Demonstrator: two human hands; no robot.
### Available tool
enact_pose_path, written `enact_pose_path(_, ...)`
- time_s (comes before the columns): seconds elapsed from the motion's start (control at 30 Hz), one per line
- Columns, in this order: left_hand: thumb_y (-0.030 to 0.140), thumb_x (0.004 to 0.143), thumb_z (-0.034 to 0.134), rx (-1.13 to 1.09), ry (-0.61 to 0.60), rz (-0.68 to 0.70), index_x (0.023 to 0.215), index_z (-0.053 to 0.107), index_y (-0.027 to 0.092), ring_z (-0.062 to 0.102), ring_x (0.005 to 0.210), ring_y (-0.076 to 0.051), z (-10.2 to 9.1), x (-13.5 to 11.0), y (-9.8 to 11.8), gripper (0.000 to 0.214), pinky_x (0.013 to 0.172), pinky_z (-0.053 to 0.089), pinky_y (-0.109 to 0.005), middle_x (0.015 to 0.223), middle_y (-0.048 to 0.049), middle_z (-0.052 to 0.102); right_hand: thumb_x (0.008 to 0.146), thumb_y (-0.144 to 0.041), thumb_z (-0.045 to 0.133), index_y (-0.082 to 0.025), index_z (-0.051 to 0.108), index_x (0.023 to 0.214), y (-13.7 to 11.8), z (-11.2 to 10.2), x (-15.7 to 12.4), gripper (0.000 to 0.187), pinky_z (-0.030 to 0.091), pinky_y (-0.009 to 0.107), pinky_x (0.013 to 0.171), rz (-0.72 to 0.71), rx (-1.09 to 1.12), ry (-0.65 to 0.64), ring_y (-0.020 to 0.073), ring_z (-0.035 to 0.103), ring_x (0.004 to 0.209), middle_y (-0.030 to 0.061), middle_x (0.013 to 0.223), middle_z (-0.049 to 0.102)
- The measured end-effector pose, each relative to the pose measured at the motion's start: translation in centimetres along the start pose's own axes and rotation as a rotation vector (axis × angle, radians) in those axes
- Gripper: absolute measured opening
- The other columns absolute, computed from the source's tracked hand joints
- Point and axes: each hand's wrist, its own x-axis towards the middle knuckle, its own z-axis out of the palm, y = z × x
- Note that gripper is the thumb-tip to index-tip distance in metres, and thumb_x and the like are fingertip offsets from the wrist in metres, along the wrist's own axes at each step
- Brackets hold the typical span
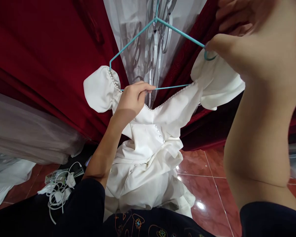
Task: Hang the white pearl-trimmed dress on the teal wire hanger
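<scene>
White dress (pixel 140 141), one sleeve (pixel 97 89) seemingly seated on its turquoise hanger (pixel 132 41), other sleeve (pixel 220 80) not; left hand (pixel 133 97) grips the bar (pixel 172 87), right hand's (pixel 251 39) hold unclear.

Smooth matt cloth dress (pixel 144 133), glossy floor tiles (pixel 194 164), smooth hanger (pixel 156 19) of perhaps plastic-coated metal.

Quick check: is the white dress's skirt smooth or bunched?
Bunched: the skirt of the dress shows heaped, overlapping folds below the row of buttons. Whether it touches the tiles, I can't tell.
</scene>
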Motion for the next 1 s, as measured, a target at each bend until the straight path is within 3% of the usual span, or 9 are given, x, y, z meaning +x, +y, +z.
enact_pose_path(0.1,-0.003,0.093,0.047,0.046,0.025,0.024,0.108,0.081,0.019,0.075,0.098,-0.019,-0.1,0.0,-0.6,0.044,0.091,0.061,-0.032,0.104,-0.0052,0.078,0.099,-0.031,0.066,-0.029,0.076,0.126,-2.9,1.3,-2.1,0.028,0.053,0.04,0.098,-0.146,0.081,0.169,0.0243,0.068,0.126,-0.0053,0.125,0.073)
enact_pose_path(0.17,-0.002,0.094,0.046,0.081,0.031,0.042,0.109,0.081,0.02,0.075,0.098,-0.02,-0.1,-0.1,-0.7,0.044,0.09,0.061,-0.033,0.106,-0.0053,0.078,0.101,-0.032,0.068,-0.028,0.078,0.115,-4.0,3.0,-4.4,0.018,0.059,0.042,0.098,-0.208,0.133,0.251,0.024,0.07,0.109,0.0014,0.114,0.073)
enact_pose_path(0.3,0.0,0.098,0.045,0.175,0.008,0.098,0.116,0.08,0.021,0.075,0.107,-0.021,-0.2,-0.7,0.2,0.045,0.101,0.059,-0.037,0.115,-0.0053,0.079,0.098,-0.049,0.072,-0.026,0.072,0.123,-3.3,7.6,-9.5,0.035,0.062,0.038,0.068,-0.088,0.062,-0.19,0.0151,0.06,0.07,0.0078,0.113,0.068)
enact_pose_path(0.4,0.006,0.107,0.044,0.19,0.04,0.158,0.122,0.078,0.024,0.072,0.119,-0.02,0.0,-1.6,1.0,0.042,0.109,0.057,-0.04,0.127,-0.0047,0.076,0.1,-0.05,0.066,-0.027,0.066,0.134,-2.1,9.9,-12.3,0.04,0.065,0.041,0.077,-0.001,0.051,-0.109,0.0257,0.07,0.102,0.0109,0.125,0.064)
enact_pose_path(0.5,0.014,0.108,0.056,0.296,0.419,0.26,0.127,0.078,0.027,0.064,0.13,-0.023,-0.6,-2.0,0.7,0.033,0.111,0.055,-0.043,0.139,-0.0079,0.068,0.104,-0.042,0.06,-0.028,0.066,0.136,-1.8,10.7,-13.7,0.036,0.063,0.05,0.1,-0.012,0.085,0.006,0.0301,0.066,0.125,0.0112,0.13,0.063)
enact_pose_path(0.6,0.016,0.096,0.076,0.43,0.757,0.227,0.134,0.075,0.028,0.051,0.144,-0.03,-2.4,-1.2,-1.1,0.039,0.121,0.045,-0.05,0.15,-0.0093,0.057,0.104,-0.04,0.058,-0.028,0.067,0.134,-2.1,11.4,-13.9,0.033,0.059,0.053,0.109,-0.01,0.128,0.067,0.03,0.066,0.127,0.0115,0.13,0.063)
enact_pose_path(0.77,0.001,0.1,0.063,0.281,0.69,0.104,0.112,0.072,0.023,0.068,0.111,-0.018,-7.3,0.9,-5.4,0.027,0.108,0.056,-0.038,0.112,0.0024,0.074,0.105,-0.041,0.056,-0.028,0.067,0.132,-2.0,13.2,-13.2,0.032,0.059,0.055,0.11,0.028,0.144,0.116,0.0299,0.066,0.127,0.0122,0.129,0.065)
enact_pose_path(0.9,-0.014,0.096,0.048,0.211,0.845,0.243,0.114,0.071,0.017,0.074,0.107,-0.011,-11.4,0.8,-7.8,0.042,0.105,0.062,-0.032,0.108,0.0052,0.076,0.105,-0.038,0.055,-0.028,0.07,0.128,-1.0,12.8,-12.8,0.028,0.06,0.05,0.102,0.017,0.163,0.104,0.0268,0.068,0.118,0.0102,0.126,0.066)
enact_pose_path(1.0,-0.005,0.095,0.057,0.175,0.901,0.072,0.111,0.067,0.017,0.075,0.105,-0.009,-12.5,-1.1,-9.1,0.029,0.107,0.063,-0.033,0.105,0.008,0.075,0.105,-0.036,0.056,-0.029,0.07,0.129,-0.4,12.3,-12.7,0.029,0.06,0.046,0.094,0.048,0.194,0.062,0.0258,0.067,0.115,0.0096,0.128,0.065)
